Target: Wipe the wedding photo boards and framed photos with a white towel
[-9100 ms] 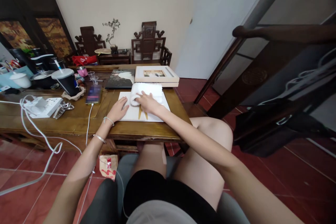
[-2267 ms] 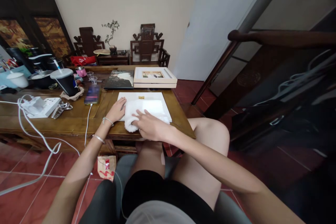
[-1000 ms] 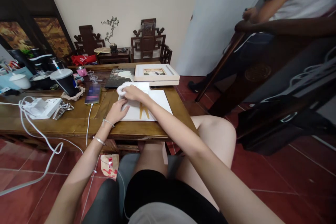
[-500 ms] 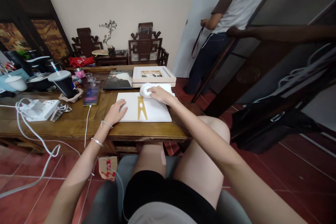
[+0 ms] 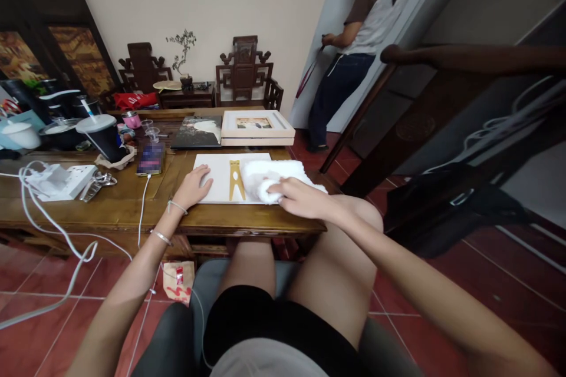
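Note:
A white board (image 5: 219, 177) with a gold stand piece (image 5: 236, 179) lies flat on the wooden table (image 5: 132, 203) in front of me. My left hand (image 5: 193, 184) rests on the board's left edge, fingers flat. My right hand (image 5: 297, 197) presses a bunched white cloth (image 5: 274, 175) against the board's right front corner, fingers curled over it.
Stacked light picture frames (image 5: 256, 127) and a dark picture (image 5: 198, 131) lie behind the board. A phone (image 5: 150, 160) on a cable, a power strip (image 5: 71, 181), a lidded cup (image 5: 101, 135) and pots crowd the left. Another person (image 5: 354, 53) stands at the door, far right.
My right hand has drawn the cloth from the board's far right corner toward the near right corner. The person at the door has shifted left. My left hand stays put.

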Action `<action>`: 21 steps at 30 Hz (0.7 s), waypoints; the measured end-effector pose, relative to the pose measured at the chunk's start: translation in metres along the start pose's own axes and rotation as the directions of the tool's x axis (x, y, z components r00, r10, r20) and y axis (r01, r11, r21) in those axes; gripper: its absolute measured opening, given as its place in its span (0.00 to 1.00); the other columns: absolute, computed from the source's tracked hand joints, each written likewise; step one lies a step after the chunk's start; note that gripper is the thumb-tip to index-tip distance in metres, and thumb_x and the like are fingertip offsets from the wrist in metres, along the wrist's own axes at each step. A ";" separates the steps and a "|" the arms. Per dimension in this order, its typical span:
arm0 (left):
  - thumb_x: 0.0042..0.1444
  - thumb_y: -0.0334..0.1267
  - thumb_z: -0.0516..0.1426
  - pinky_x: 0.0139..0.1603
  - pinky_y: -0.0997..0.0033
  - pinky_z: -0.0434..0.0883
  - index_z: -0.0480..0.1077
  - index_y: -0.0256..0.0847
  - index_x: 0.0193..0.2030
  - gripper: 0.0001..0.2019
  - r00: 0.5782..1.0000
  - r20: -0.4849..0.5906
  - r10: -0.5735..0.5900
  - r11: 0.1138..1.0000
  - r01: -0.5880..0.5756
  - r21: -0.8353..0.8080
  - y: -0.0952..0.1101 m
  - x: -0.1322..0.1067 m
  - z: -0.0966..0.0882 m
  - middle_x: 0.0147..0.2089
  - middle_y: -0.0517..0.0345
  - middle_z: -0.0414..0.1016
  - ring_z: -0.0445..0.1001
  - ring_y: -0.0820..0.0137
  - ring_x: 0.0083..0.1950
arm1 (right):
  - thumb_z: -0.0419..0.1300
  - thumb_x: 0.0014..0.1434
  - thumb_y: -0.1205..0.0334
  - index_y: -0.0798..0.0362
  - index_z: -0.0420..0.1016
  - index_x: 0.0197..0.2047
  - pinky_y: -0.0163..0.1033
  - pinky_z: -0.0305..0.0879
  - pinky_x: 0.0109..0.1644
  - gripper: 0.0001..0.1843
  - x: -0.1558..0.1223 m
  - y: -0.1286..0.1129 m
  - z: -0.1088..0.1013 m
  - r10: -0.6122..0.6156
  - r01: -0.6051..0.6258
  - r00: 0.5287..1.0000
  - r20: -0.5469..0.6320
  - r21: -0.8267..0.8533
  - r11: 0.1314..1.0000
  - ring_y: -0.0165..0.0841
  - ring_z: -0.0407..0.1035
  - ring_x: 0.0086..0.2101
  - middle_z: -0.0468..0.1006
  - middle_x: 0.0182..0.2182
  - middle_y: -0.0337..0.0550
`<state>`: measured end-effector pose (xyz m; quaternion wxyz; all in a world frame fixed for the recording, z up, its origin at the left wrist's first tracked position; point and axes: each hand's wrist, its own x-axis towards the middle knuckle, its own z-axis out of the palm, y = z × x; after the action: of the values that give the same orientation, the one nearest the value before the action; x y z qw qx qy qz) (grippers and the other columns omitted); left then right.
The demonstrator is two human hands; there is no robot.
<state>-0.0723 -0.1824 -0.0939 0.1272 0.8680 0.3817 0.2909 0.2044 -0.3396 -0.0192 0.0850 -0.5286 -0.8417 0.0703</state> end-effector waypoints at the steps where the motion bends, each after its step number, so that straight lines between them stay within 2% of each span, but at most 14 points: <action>1: 0.59 0.42 0.53 0.72 0.51 0.60 0.73 0.33 0.55 0.21 1.000 -0.001 0.002 1.000 -0.002 0.002 0.000 0.000 0.000 0.64 0.39 0.71 0.67 0.55 0.68 | 0.50 0.48 0.77 0.57 0.79 0.42 0.38 0.62 0.46 0.22 0.013 0.008 0.001 0.018 -0.018 1.000 -0.014 0.004 1.000 0.39 0.73 0.38 0.81 0.36 0.48; 6: 0.59 0.43 0.53 0.71 0.50 0.61 0.73 0.32 0.54 0.21 1.000 -0.004 0.009 1.000 -0.009 0.011 -0.002 0.000 -0.001 0.64 0.38 0.71 0.68 0.54 0.67 | 0.48 0.50 0.77 0.60 0.79 0.45 0.39 0.61 0.48 0.24 0.084 0.049 -0.002 0.083 -0.082 0.993 -0.085 0.015 0.997 0.41 0.73 0.41 0.82 0.40 0.50; 8: 0.60 0.44 0.53 0.71 0.50 0.61 0.73 0.34 0.54 0.21 1.000 -0.003 0.009 1.000 -0.009 0.012 -0.003 -0.001 -0.001 0.64 0.39 0.71 0.68 0.55 0.67 | 0.48 0.50 0.77 0.59 0.80 0.45 0.39 0.61 0.49 0.24 0.101 0.058 -0.005 0.104 -0.102 0.989 -0.105 0.018 0.995 0.41 0.72 0.41 0.82 0.40 0.50; 10: 0.60 0.44 0.53 0.71 0.51 0.61 0.73 0.34 0.55 0.21 1.000 -0.001 0.009 1.000 -0.009 0.009 -0.003 -0.001 -0.002 0.64 0.40 0.71 0.68 0.56 0.67 | 0.48 0.50 0.77 0.58 0.80 0.43 0.39 0.61 0.48 0.24 0.106 0.062 -0.006 0.105 -0.103 0.988 -0.110 0.020 0.994 0.41 0.72 0.40 0.82 0.38 0.50; 14: 0.60 0.44 0.53 0.71 0.51 0.61 0.73 0.36 0.55 0.20 1.000 -0.005 0.009 1.000 -0.009 0.001 -0.003 -0.001 -0.002 0.64 0.42 0.72 0.68 0.56 0.67 | 0.48 0.50 0.77 0.58 0.79 0.41 0.40 0.61 0.46 0.22 0.080 0.053 -0.002 0.064 -0.062 0.994 -0.093 0.025 0.998 0.40 0.71 0.36 0.81 0.35 0.49; 17: 0.60 0.44 0.53 0.71 0.50 0.61 0.73 0.37 0.55 0.20 1.000 -0.005 0.009 1.000 -0.009 -0.003 -0.002 -0.001 -0.002 0.64 0.44 0.72 0.68 0.57 0.67 | 0.48 0.49 0.76 0.55 0.78 0.37 0.39 0.62 0.44 0.20 0.040 0.035 0.000 0.016 -0.014 0.998 -0.057 0.032 0.999 0.38 0.70 0.34 0.79 0.31 0.45; 21: 0.60 0.45 0.53 0.71 0.51 0.60 0.73 0.34 0.55 0.21 1.000 -0.002 0.008 1.000 -0.008 -0.001 -0.001 -0.001 -0.002 0.64 0.40 0.71 0.68 0.55 0.67 | 0.50 0.49 0.75 0.52 0.78 0.37 0.39 0.62 0.44 0.18 -0.011 0.008 -0.008 -0.041 0.041 0.999 -0.002 0.062 0.997 0.39 0.70 0.36 0.78 0.30 0.43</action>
<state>-0.0745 -0.1824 -0.0935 0.1260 0.8693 0.3781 0.2923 0.2182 -0.3457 -0.0135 0.1029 -0.5084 -0.8497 0.0945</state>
